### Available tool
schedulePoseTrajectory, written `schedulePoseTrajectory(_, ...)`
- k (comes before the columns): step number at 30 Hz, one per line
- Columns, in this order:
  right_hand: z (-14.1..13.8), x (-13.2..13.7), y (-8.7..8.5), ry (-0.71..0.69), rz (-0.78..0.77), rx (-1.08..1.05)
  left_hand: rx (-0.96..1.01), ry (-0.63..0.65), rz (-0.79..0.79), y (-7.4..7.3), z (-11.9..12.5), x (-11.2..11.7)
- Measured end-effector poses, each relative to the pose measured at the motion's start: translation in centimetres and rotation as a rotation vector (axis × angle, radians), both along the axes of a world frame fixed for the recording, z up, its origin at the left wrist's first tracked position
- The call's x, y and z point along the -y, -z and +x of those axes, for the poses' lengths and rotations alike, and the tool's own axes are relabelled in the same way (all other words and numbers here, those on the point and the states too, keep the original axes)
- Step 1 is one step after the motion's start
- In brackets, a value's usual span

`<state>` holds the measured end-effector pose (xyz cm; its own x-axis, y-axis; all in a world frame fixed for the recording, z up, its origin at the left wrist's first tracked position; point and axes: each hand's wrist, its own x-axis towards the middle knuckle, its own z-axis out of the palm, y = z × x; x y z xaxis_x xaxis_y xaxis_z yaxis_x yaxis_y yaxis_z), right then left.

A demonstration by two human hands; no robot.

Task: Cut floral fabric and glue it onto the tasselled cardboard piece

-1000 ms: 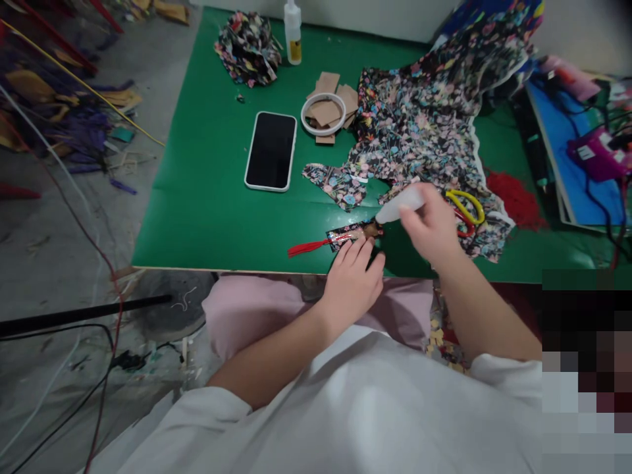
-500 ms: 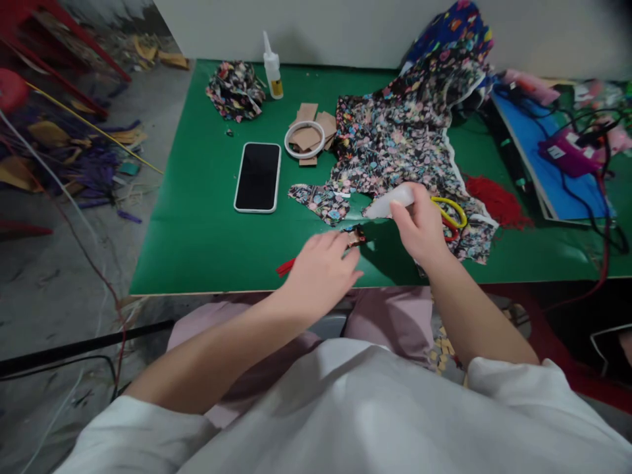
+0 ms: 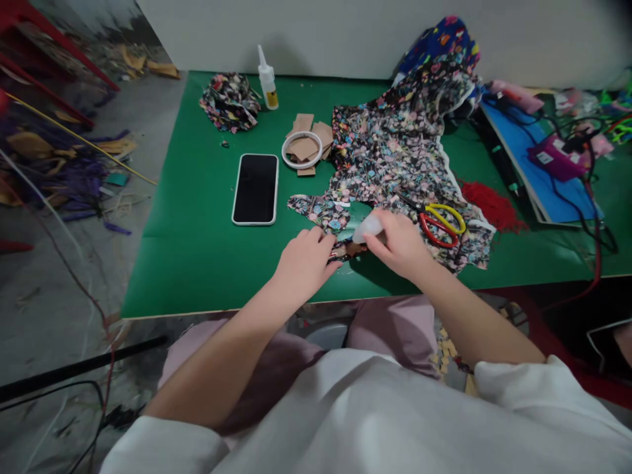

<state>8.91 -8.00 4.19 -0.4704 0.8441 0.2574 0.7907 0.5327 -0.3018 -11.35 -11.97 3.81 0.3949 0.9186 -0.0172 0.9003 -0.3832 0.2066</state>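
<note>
Pinching small floral strip (image 3: 348, 250) between thumb and fingers of left hand (image 3: 305, 260), close to front edge of green tabletop (image 3: 197, 263). Gripping whitish squeeze bottle (image 3: 370, 226) in right hand (image 3: 403, 245), tilted down at strip; cannot tell whether touching. Seeing yellow-and-red-handled scissors (image 3: 439, 227) just beyond right hand, resting on floral fabric (image 3: 395, 138). Farther off, noting dark-screened smartphone (image 3: 255, 189), then white ring (image 3: 284, 151) over brown card pieces (image 3: 323, 131). Near pale wall (image 3: 326, 39), noting upright nozzle bottle (image 3: 269, 91) beside crumpled floral cloth (image 3: 228, 102).

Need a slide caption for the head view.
Right hand holds a white bottle by a floral piece partly under the left hand.
</note>
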Motion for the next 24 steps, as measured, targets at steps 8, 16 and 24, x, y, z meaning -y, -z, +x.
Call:
schedulePoseTrajectory(8, -0.2, -0.2, 0.4, 0.001, 0.049, 0.027, -0.046, -0.014, -0.069, -0.6, 0.3, -0.7)
schedulePoseTrajectory(16, -0.5, 0.0, 0.9, 0.04, 0.06, 0.044, -0.026, -0.029, -0.16, -1.4, 0.3, -1.6)
schedulePoseTrajectory(24, -0.6, -0.1, 1.1, 0.014, -0.006, 0.011, -0.084, -0.221, -0.012, -2.0, -1.1, -4.2)
